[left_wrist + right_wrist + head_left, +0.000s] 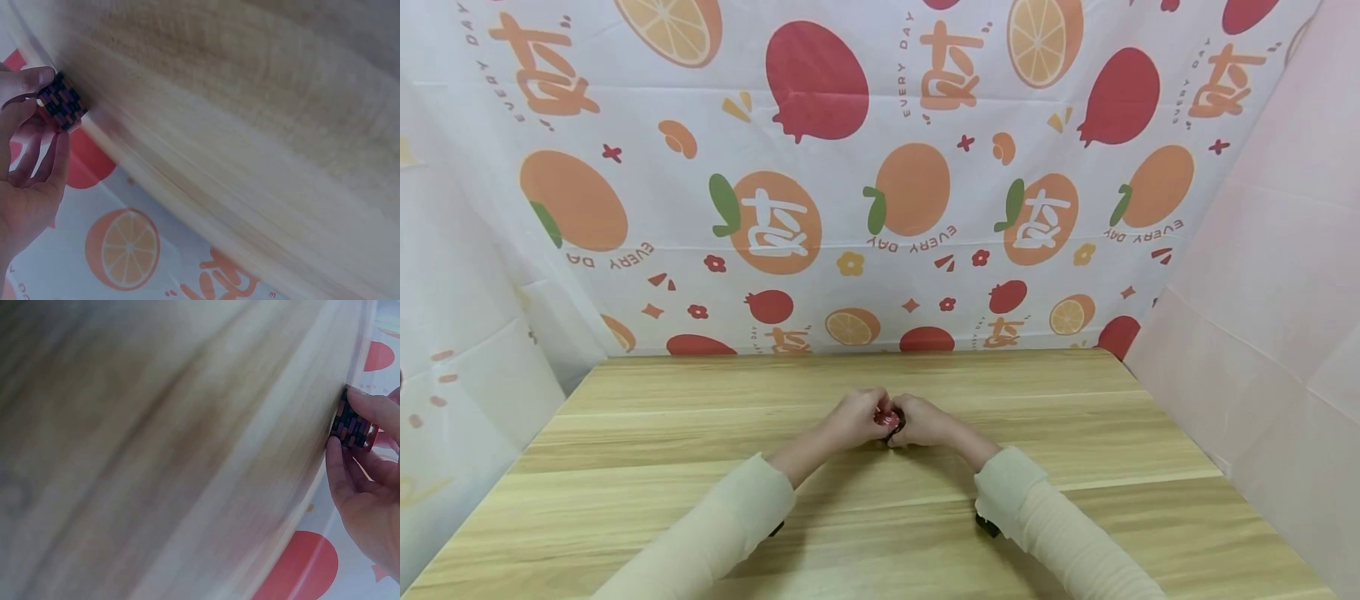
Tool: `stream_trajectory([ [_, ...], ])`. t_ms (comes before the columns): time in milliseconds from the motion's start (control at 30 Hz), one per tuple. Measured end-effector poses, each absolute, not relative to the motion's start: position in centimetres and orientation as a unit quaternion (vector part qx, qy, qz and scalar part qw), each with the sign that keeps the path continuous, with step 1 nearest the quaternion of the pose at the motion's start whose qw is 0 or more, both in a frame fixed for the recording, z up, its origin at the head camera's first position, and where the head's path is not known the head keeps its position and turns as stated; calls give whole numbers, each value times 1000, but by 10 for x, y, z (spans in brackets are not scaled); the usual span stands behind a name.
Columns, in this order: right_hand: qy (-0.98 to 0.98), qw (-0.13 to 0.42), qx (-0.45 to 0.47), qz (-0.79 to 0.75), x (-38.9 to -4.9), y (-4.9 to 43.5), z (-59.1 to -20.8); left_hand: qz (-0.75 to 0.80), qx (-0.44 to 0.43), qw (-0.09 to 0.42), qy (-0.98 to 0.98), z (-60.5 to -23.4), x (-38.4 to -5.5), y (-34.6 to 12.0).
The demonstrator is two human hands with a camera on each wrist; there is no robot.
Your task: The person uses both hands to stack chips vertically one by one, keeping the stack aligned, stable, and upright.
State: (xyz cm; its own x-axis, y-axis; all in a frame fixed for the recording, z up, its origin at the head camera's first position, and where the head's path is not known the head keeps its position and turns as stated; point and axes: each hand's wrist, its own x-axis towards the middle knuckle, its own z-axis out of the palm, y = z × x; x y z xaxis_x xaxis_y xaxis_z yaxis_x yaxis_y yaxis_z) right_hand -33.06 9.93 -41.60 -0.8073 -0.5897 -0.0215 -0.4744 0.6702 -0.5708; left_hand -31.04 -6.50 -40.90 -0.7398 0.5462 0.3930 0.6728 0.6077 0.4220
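Near the middle of the far half of the table, both hands meet at a small stack of poker chips [890, 419]. A red face with white marks points up in the head view. Dark chips with orange and purple edge marks form the stack [62, 102] in the left wrist view. My left hand [856, 418] holds the stack from the left, thumb and fingers on its rim. From the right, my right hand [925, 422] grips the dark edges, its thumb and fingertips around the stack [351, 422]. The fingers partly hide the red chips.
The wood-grain table [880, 517] stretches around the hands. A white fruit-print curtain [850, 292] hangs behind its far edge, and pale curtains stand at both sides. Dark wrist-worn devices show below the left cuff and the right cuff [1013, 483].
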Motion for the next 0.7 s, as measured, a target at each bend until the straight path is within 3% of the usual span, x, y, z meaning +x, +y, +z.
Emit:
stream_trajectory([
  [700,910,101,-297,-273,-331,99,-417,-275,-339,120,-892,-413,-309,-63],
])
